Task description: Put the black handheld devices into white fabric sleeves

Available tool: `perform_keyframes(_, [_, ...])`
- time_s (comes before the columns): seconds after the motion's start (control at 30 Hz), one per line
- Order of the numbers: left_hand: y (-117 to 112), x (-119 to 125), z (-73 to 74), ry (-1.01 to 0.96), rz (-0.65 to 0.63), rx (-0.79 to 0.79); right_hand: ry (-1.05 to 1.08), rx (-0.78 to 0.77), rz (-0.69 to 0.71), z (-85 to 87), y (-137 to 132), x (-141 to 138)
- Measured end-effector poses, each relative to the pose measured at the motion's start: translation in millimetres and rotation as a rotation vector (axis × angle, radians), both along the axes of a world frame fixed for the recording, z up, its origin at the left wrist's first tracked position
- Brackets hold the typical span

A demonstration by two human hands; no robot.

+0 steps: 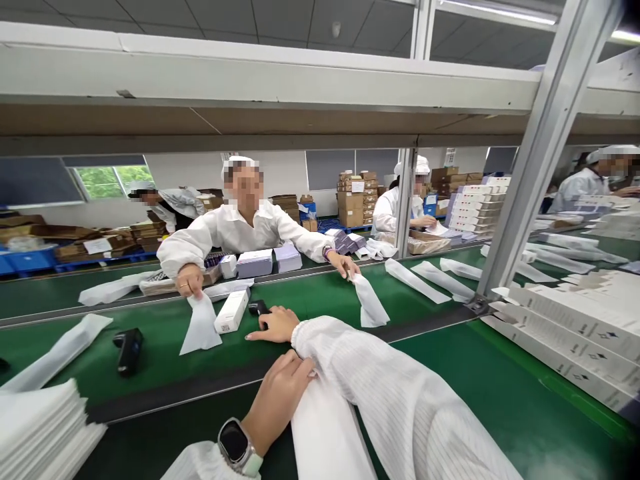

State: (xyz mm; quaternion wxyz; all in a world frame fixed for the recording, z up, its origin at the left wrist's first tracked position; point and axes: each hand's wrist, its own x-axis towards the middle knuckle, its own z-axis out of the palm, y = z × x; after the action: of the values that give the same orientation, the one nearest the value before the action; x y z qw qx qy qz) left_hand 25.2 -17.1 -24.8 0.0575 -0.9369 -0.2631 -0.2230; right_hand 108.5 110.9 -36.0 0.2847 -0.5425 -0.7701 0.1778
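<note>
My right hand (278,325) reaches across onto the green conveyor belt, its fingers around a small black handheld device (259,307) that is partly hidden beneath them. Below it, my left hand (283,393), with a watch on the wrist, is closed at the upper end of a white packing sleeve (325,427). This sleeve lies lengthwise in front of me, partly covered by my right forearm. Just left of my right hand is a white box (233,311). Another black device (130,350) lies farther left on the belt.
Across the belt, a co-worker's hands (190,280) hold two white sleeves (370,301). A stack of white sheets (45,433) stands at the near left. White cartons (575,340) are piled at right, beside a slanting metal post (530,153). A shelf (270,83) spans overhead.
</note>
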Motion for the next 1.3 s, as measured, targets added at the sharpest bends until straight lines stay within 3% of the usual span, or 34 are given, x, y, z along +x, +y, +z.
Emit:
perform_keyframes(0.17, [3,-1,1.6,-0.060,0.023,0.088,0.300,-0.029,-0.198,-8.4,12,26])
perform_keyframes(0.3, [2,-2,1.2,-0.021,0.014,0.106,0.512,-0.084,-0.243,6.7,3,60])
perform_keyframes(0.37, [2,-2,2.2,-0.010,0.020,0.105,0.719,-0.113,-0.140,22.2,-13,77])
perform_keyframes(0.5, [5,-1,4.7,-0.035,0.093,0.058,1.155,-0.262,0.219,53.0,-58,99])
perform_keyframes(0.67, [11,-1,4.5,-0.062,0.119,-0.097,1.069,-0.272,0.295,63.4,-91,102])
perform_keyframes(0.8, [13,-1,10.4,-0.089,0.137,-0.266,1.046,-0.273,0.281,58.4,-90,97])
perform_keyframes(1.1, [8,-2,38.6,-0.282,0.081,-0.543,1.057,-0.313,0.234,58.5,-85,93])
perform_keyframes(1.3, [8,9,54.6,-0.532,0.062,-0.581,1.035,-0.302,0.237,57.5,-85,83])
